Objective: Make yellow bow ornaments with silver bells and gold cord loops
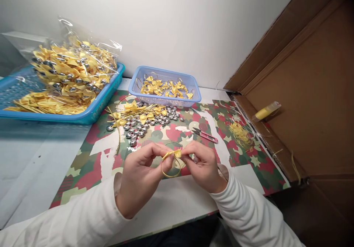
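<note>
Fingers (160,150) of the left hand (142,178) and right hand (204,165) pinch a yellow bow (177,153) above the desk (177,201), near its front edge; silver beads (136,131) (loosely heaped) and pink snips (207,136) lie beyond, open room leftward, cardboard (306,92) walling the right.

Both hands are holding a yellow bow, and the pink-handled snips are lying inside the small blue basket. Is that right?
Not quite: the head view shows the pink-handled snips lying on the patterned sheet, outside the small blue basket. The left hand and right hand are indeed both holding a yellow bow.
</note>
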Demonstrator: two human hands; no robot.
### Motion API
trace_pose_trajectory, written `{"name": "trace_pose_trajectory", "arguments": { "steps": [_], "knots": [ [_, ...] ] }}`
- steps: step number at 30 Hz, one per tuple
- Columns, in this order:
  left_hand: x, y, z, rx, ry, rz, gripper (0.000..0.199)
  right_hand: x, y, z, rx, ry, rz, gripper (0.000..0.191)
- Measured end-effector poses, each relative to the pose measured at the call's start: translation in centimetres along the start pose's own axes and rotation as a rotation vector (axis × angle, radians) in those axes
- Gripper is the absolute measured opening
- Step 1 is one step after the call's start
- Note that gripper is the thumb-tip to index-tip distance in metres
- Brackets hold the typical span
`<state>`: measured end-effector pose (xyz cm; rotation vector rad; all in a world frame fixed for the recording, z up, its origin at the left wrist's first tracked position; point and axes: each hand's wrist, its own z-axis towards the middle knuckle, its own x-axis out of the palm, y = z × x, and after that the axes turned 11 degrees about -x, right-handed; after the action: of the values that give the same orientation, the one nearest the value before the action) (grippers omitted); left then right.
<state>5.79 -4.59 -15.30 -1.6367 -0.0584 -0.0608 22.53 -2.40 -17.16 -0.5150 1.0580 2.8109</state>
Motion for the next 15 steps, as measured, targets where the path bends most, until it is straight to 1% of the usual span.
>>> {"name": "trace_pose_trajectory", "arguments": {
  "steps": [3,6,15],
  "knots": [
    [0.13,-0.11,0.23,-0.037,-0.036,-0.031,0.015,-0.13,0.05,0.21,0.026,-0.002,-0.019,0.01],
    [0.2,-0.1,0.44,-0.051,-0.074,-0.035,0.017,-0.34,0.18,0.45,0.012,0.0,-0.077,0.011],
    [0.21,0.15,0.56,-0.029,-0.073,-0.027,0.014,-0.71,0.2,0.35,-0.086,0.035,-0.137,0.018]
  ]
}}
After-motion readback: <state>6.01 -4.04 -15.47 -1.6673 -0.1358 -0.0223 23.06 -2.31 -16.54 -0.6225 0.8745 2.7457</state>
